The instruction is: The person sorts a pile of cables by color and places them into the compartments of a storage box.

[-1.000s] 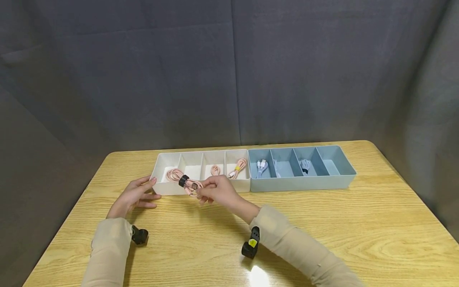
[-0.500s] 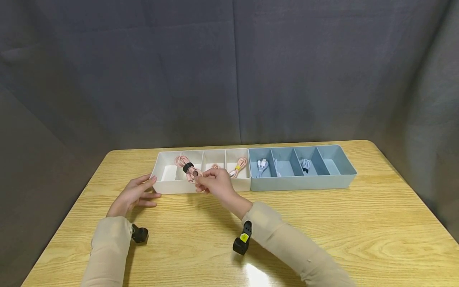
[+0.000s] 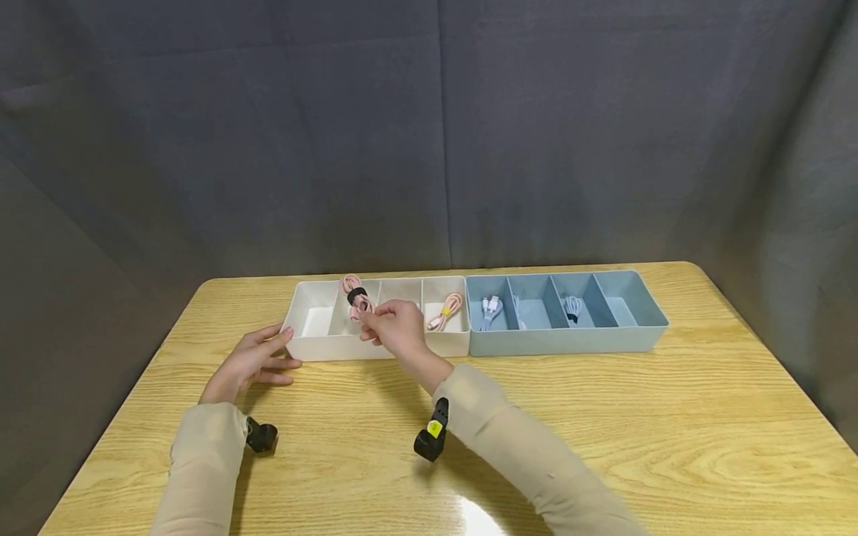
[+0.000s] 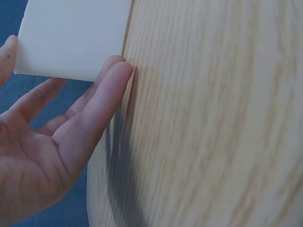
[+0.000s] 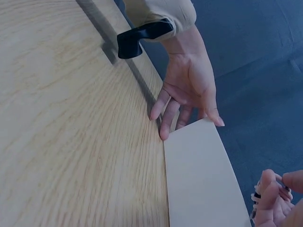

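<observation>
My right hand point(image 3: 401, 327) pinches a coiled pink USB cable point(image 3: 350, 284) by its plug end. A black strap binds the coil, which is held up over the second compartment from the left of a white divided box point(image 3: 335, 348). In the right wrist view the fingers of this hand point(image 5: 272, 203) show at the lower right edge, with only a little of the cable in sight. At the box's left end is my left hand point(image 3: 255, 359), its thumb at the rim and its fingers extended by the end wall point(image 4: 71, 42).
Another pink cable point(image 3: 452, 304), tied in yellow, lies in the white box's rightmost compartment. A blue divided box point(image 3: 563, 342) adjoins on the right, with pale cables point(image 3: 491, 311) in several compartments. Both stand near the back of the wooden table point(image 3: 603, 432), before a dark curtain point(image 3: 429, 149).
My right hand has carried the pink cable up, away from me and slightly right, from the leftmost compartment to over the second. The left hand has stayed at the box's end.
</observation>
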Tool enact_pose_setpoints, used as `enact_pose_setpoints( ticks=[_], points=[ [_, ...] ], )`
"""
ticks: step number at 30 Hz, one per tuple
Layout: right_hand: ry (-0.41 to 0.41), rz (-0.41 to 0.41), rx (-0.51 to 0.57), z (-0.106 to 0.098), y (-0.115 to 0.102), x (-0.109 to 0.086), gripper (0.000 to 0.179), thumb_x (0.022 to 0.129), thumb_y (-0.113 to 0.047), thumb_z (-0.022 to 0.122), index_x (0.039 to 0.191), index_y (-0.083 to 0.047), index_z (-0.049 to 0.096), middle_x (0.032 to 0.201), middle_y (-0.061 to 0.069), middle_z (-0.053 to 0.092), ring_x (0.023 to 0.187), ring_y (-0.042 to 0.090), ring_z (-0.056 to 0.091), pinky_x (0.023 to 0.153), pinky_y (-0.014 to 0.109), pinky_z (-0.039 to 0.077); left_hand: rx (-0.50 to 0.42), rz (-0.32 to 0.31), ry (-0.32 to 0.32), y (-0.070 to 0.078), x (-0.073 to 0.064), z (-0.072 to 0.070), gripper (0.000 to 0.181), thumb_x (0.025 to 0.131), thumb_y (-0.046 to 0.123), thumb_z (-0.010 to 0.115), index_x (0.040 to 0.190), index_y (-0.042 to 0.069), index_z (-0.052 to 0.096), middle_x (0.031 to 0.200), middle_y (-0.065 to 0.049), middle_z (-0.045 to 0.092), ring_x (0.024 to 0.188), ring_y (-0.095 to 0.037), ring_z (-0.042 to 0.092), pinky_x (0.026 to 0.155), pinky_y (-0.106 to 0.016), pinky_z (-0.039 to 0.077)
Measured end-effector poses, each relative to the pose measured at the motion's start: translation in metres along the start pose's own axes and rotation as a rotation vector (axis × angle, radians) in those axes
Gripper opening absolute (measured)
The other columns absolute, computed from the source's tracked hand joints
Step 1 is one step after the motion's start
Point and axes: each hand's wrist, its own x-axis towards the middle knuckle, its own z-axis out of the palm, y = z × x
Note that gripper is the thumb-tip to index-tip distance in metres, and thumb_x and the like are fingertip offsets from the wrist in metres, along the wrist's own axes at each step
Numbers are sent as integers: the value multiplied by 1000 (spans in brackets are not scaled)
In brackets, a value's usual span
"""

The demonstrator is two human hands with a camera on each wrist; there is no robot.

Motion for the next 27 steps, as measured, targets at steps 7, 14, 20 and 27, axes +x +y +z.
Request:
enact_pose_setpoints(
  ticks=[7, 14, 20, 27],
  points=[
    [-100, 47, -27, 0, 4, -2, 36, 83, -5, 66, 115, 7, 57, 85, 19, 68, 50, 10, 61, 50, 24, 55, 3, 4, -17, 0, 0, 2, 80, 90, 46, 51, 146, 5, 12, 136, -30, 30, 86, -20, 65, 74, -41, 55],
    [-131, 32, 21, -5, 8, -8, 46, 81, 2, 66, 124, 7, 51, 90, 18, 66, 52, 12, 61, 52, 27, 56, 6, 9, -24, -1, 4, 0, 83, 88, 46, 53, 146, 4, 12, 134, -29, 35, 84, -19, 66, 73, -42, 55],
    [-117, 10, 19, -14, 10, -10, 40, 80, 1, 67, 118, 7, 55, 90, 16, 66, 57, 15, 63, 55, 29, 57, 16, 27, -49, -3, 6, -4, 88, 87, 50, 55, 145, 1, 10, 132, -29, 35, 85, -20, 65, 75, -43, 54],
    [-140, 4, 32, -26, 12, -15, 31, 81, -2, 67, 108, 9, 58, 80, 11, 65, 58, 13, 63, 66, 45, 56, 60, 19, 3, -14, 21, -15, 96, 77, 58, 61, 146, 6, 17, 127, -27, 42, 80, -17, 66, 70, -42, 56]
  ],
)
